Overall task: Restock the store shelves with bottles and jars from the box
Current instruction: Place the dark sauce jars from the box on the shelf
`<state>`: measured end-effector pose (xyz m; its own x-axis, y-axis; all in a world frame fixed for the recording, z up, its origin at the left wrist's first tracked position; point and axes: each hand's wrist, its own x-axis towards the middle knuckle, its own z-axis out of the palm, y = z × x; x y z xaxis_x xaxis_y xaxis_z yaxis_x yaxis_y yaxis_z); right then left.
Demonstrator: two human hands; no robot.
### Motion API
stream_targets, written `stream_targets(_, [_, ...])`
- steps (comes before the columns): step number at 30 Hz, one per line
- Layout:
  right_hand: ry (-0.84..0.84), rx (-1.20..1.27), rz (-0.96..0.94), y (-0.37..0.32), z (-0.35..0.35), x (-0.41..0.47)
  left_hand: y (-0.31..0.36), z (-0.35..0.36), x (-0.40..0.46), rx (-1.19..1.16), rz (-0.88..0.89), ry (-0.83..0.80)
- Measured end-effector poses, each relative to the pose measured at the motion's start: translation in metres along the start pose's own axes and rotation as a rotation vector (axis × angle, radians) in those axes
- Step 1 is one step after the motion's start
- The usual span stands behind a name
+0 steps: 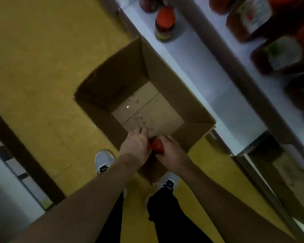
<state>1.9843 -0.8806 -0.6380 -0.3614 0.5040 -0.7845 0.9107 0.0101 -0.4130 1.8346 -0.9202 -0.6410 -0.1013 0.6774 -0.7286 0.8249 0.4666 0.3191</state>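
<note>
An open cardboard box point(172, 81) stands on the yellow floor against the low white shelf point(196, 55). Both my hands reach into its near corner. My right hand point(170, 151) grips a red-capped jar point(157, 145) at the box's near wall. My left hand point(136, 146) curls round a second red-capped jar point(149, 143) right beside it, most of which is hidden under the hand. The rest of the box floor shows bare cardboard.
A red-capped jar point(165, 23) stands on the low shelf beyond the box. Several jars with pale labels point(253, 16) fill the upper shelf at top right. My two shoes point(103, 160) stand just short of the box. Another shelf unit point(16, 155) runs along the left.
</note>
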Motion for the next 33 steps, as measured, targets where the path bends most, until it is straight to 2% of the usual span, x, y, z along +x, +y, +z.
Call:
stream_targets(7, [-0.125, -0.132, 0.152, 0.033, 0.088, 0.127, -0.035, 0.101, 0.113, 0.265, -0.061, -0.182])
stream_targets(11, [-0.153, -0.234, 0.232, 0.054, 0.111, 0.161, -0.051, 0.144, 0.148, 0.381, 0.014, -0.275])
stream_targets(14, [-0.099, -0.223, 0.212, 0.068, 0.125, 0.171, -0.057, 0.163, 0.16, 0.389, 0.078, -0.267])
stream_targets(16, [-0.057, -0.235, 0.182, 0.07, 0.126, 0.169, -0.058, 0.158, 0.157, 0.365, 0.081, -0.234])
stream_targets(19, [-0.038, -0.197, 0.17, 0.065, 0.12, 0.159, -0.061, 0.137, 0.145, 0.179, 0.018, -0.256])
stream_targets(25, [-0.029, -0.055, 0.163, 0.031, 0.061, 0.169, -0.064, 0.065, 0.157, 0.005, -0.037, -0.149])
stream_targets(29, [0.132, -0.113, 0.091, 0.014, 0.041, 0.206, -0.069, 0.028, 0.197, 0.041, 0.01, -0.051])
stream_targets(33, [0.19, -0.083, 0.05, 0.011, 0.04, 0.251, -0.083, 0.026, 0.236, 0.061, 0.035, 0.02])
